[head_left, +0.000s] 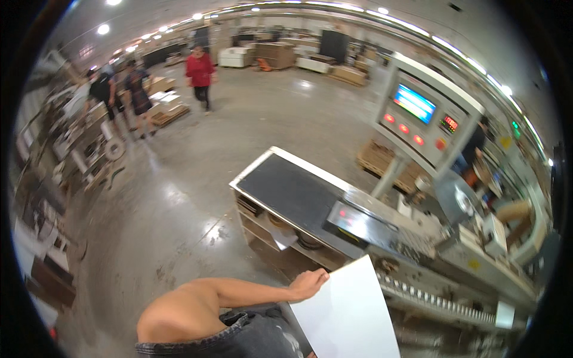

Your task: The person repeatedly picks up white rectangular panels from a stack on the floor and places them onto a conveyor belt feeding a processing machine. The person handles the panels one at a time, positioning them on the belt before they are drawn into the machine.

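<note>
My left hand (308, 284) is closed on the upper left corner of a white panel (349, 313), its fingers curled over the edge. The panel is flat and smooth, with a thin tan edge along its top. It stands tilted in front of me and runs out of view at the bottom. Just beyond its top corner is a long machine with a toothed feed track (439, 299). My right hand does not show. A dark-topped bench (292, 185) with white edging lies ahead of my left hand, joined to the machine.
A control panel (427, 113) with a lit screen and red buttons rises on a post at the right. Under the bench are shelves (262, 227) with stored items. A person in red (200, 74) and others stand far off. Pallets (349, 74) line the back.
</note>
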{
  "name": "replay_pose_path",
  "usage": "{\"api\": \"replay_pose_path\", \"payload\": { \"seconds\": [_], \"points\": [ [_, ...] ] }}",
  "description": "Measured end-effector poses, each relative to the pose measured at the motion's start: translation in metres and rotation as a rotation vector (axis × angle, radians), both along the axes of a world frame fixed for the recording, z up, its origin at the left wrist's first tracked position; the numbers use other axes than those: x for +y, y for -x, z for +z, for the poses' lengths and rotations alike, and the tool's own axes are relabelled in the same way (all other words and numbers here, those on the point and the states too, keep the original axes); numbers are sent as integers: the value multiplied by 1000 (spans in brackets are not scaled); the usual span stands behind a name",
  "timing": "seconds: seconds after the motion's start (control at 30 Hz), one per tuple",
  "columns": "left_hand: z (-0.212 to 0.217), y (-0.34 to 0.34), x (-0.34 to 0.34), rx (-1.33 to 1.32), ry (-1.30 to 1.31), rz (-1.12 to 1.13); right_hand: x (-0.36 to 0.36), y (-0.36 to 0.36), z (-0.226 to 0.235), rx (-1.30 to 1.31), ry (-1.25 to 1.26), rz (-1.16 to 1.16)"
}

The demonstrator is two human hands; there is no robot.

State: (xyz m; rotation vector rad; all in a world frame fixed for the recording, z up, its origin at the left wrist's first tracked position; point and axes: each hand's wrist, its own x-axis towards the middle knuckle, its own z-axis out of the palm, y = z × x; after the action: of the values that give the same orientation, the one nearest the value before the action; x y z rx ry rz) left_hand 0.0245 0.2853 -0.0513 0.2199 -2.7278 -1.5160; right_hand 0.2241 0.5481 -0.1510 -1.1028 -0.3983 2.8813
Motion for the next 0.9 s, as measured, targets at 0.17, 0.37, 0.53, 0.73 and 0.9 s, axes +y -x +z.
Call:
{"api": "replay_pose_path", "payload": {
  "seconds": [0.17,0.37,0.53,0.73,0.9],
  "points": [
    [-14,31,-131,102,-7,375,-49,94,32,-102,-246,271],
    [-53,57,-217,16,-27,633,-100,196,36,-53,-445,552],
    [-57,77,-253,-160,-95,642,-141,241,48,-191,-519,572],
    [-60,107,-251,-233,-89,572,-137,273,33,-128,-585,596],
    [-56,139,-246,-330,-122,465,-150,297,36,-209,-664,619]
  ]
}}
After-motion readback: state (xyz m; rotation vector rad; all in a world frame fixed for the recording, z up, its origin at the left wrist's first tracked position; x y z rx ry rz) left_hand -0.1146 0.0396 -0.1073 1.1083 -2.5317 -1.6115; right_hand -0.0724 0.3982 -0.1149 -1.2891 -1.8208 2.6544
